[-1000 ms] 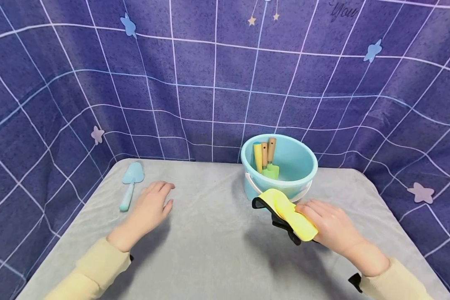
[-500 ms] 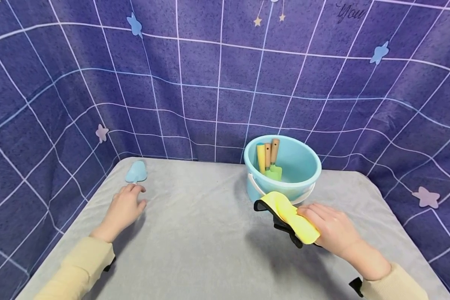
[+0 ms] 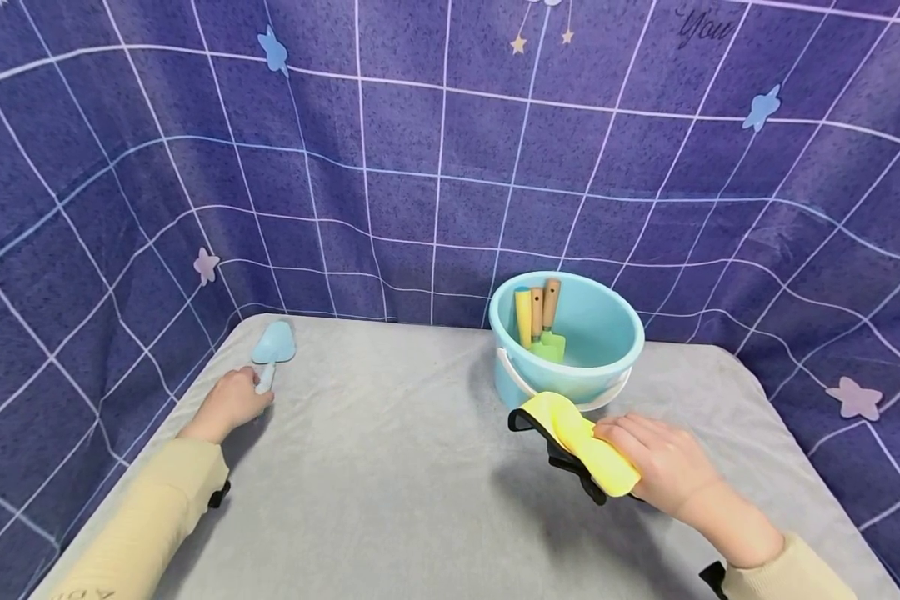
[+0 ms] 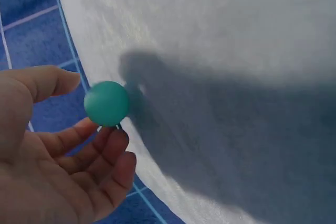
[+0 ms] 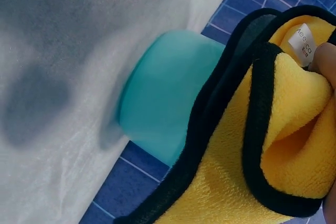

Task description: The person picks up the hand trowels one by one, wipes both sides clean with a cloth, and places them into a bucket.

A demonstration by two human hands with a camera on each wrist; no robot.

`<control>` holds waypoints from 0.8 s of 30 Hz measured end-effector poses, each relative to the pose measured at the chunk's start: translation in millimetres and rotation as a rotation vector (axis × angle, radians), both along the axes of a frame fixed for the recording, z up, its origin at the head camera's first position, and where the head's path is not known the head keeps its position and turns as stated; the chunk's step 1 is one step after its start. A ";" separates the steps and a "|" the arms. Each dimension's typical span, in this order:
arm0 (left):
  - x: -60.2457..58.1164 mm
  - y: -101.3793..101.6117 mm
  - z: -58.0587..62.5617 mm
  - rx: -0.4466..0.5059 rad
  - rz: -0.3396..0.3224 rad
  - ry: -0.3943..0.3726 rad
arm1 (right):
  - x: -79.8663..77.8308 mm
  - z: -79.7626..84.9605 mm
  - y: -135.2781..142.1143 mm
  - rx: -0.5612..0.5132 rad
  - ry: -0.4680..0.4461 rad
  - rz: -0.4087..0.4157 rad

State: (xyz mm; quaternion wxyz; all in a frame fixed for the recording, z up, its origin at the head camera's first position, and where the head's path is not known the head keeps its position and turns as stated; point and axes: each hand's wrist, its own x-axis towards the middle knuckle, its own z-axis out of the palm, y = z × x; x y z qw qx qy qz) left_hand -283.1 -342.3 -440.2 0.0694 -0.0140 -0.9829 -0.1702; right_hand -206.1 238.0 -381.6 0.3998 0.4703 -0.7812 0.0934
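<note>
My left hand (image 3: 228, 404) is at the light-blue toy trowel (image 3: 275, 342) on the left of the table, fingers curled round its handle. In the left wrist view the handle's round green end (image 4: 106, 103) sits between the thumb and the bent fingers; whether the thumb presses on it is hard to see. The trowel's blade points to the back. My right hand (image 3: 667, 458) grips a folded yellow cloth with black edging (image 3: 585, 442) above the table, in front of the bucket. A white tag (image 5: 302, 44) shows on the cloth in the right wrist view.
The light-blue bucket (image 3: 562, 375) with a white handle stands at the back right. Inside it lean a yellow handle (image 3: 523, 317) and two wooden-handled tools with green blades (image 3: 547, 346). A purple-blue curtain (image 3: 435, 192) surrounds the grey-covered table (image 3: 390, 467).
My left hand has moved left and down over the trowel's handle and curled its fingers round it. The right hand keeps holding the cloth almost in place. The view has shifted slightly.
</note>
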 end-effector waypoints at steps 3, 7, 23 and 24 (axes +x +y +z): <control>-8.7 -2.9 0.1 0.004 0.027 -0.087 | 0.6 -0.6 0.7 0.006 -0.016 0.001; -16.2 -5.3 -3.4 0.027 0.080 -0.186 | 0.2 -1.0 0.6 0.014 -0.024 -0.004; -22.2 -8.0 -13.8 -0.033 0.156 -0.264 | 0.3 -1.8 2.1 0.074 -0.092 -0.025; -22.7 -8.5 -13.8 -0.039 0.151 -0.271 | 0.3 -1.6 2.1 0.075 -0.097 -0.023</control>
